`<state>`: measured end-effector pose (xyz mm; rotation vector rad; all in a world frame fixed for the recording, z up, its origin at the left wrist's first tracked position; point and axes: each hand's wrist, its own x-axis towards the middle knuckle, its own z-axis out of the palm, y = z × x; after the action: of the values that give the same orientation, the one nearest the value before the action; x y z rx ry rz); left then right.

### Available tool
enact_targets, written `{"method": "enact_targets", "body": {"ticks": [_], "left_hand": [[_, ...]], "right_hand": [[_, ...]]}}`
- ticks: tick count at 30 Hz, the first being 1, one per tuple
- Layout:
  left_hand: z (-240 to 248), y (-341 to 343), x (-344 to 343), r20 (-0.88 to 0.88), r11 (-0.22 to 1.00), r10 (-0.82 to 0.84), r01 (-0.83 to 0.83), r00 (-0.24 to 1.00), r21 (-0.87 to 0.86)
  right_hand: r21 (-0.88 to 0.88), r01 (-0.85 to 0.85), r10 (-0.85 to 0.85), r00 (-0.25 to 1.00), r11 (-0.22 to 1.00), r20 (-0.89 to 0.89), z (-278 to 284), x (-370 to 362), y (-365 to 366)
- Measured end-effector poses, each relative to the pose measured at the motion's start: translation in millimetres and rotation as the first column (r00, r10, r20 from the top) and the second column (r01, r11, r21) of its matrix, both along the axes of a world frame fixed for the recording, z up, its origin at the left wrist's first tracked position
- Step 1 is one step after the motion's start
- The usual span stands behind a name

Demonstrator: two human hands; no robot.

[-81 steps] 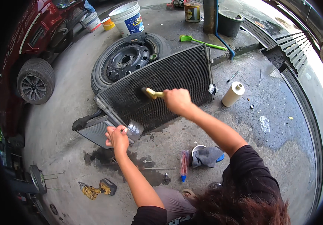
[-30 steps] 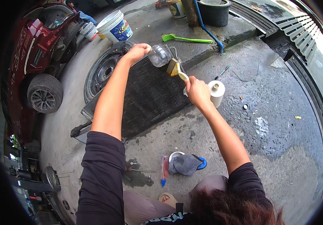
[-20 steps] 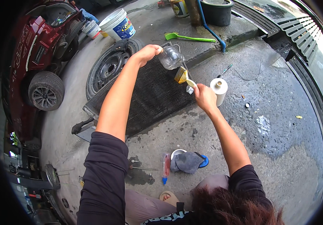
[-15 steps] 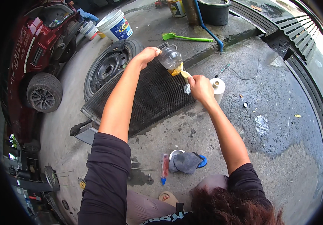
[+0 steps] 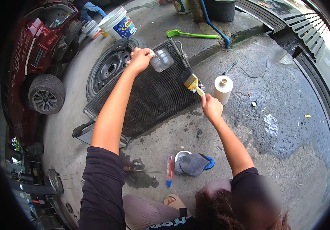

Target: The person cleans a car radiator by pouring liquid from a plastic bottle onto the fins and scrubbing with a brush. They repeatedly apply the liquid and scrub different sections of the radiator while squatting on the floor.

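A clear plastic container (image 5: 162,60), seemingly a cut bottle, is gripped at its edge by my left hand (image 5: 140,59) over the upper part of a dark finned radiator (image 5: 149,96). My right hand (image 5: 212,107) is closed round the pale handle of a paintbrush (image 5: 191,82), whose dark bristles rest against or just above the radiator's right side. The radiator leans back on a wheel (image 5: 111,68). Just right of the brush, a white metal bottle (image 5: 223,90) stands uncapped on the concrete.
Near my feet lie a grey cloth (image 5: 191,165), a tube with a blue cap (image 5: 170,171) and a screwdriver (image 5: 142,169). Beyond the radiator are a green long-handled brush (image 5: 195,35) and a white bucket (image 5: 117,25). A dismantled red car (image 5: 32,50) stands left; a drain grate (image 5: 306,30) runs right.
The brush has come out of the clear container and moved down and right to the radiator. My left hand has drawn the container back to the left.
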<state>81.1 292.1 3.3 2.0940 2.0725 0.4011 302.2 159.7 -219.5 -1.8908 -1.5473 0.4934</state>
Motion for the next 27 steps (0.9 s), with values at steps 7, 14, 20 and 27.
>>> {"method": "enact_targets", "body": {"ticks": [7, 14, 20, 27], "left_hand": [[-24, -80, -52, -0.200, 0.991, -0.058, 0.080, 0.978, 0.109], [-37, -178, -82, -0.213, 0.988, -0.030, 0.062, 0.977, 0.144], [-41, -262, -126, -0.131, 0.990, 0.139, -0.133, 0.982, 0.056], [-63, -328, -162, -0.137, 0.927, 0.374, -0.373, 0.917, 0.032]], "right_hand": [[0.070, -0.089, 0.083, 0.993, 0.994, 0.078, 57, -1, -33], [0.198, -0.070, 0.050, 0.993, 0.978, 0.108, 81, -29, 38], [-0.105, -0.070, 0.093, 0.969, 0.992, 0.228, -51, -1, -46], [0.215, -0.088, 0.050, 0.983, 0.973, 0.175, 63, -26, -34]]}}
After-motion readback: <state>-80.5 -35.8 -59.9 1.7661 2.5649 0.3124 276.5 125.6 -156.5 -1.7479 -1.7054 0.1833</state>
